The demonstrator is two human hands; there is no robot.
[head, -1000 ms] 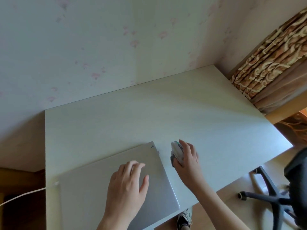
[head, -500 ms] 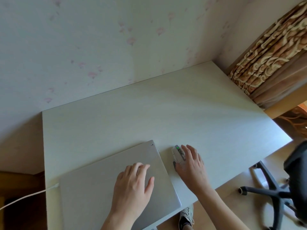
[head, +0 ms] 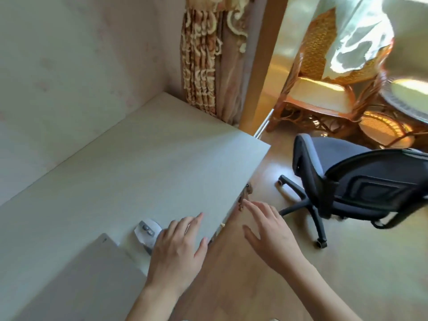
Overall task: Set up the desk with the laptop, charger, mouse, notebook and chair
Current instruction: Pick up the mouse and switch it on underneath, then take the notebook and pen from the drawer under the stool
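A closed silver laptop (head: 76, 281) lies at the near left of the pale desk (head: 143, 163). Just right of its corner sits a white and grey mouse (head: 148, 230). My left hand (head: 178, 249) hovers over the desk's front edge beside the mouse, fingers spread, holding nothing. My right hand (head: 271, 237) is off the desk, over the floor, open and pointing toward the black office chair (head: 361, 184), which stands apart from the desk on the right. No notebook shows, and the charger cable is out of frame.
A patterned curtain (head: 203, 56) and a wooden door frame (head: 261, 66) stand past the desk's far right corner. Beyond the doorway are a wicker chair (head: 324, 89) and a round table (head: 410, 98). Wooden floor lies between desk and office chair.
My right hand let go of the mouse and moved off the desk toward the chair. My left hand left the laptop lid and shifted right. The view swung right.
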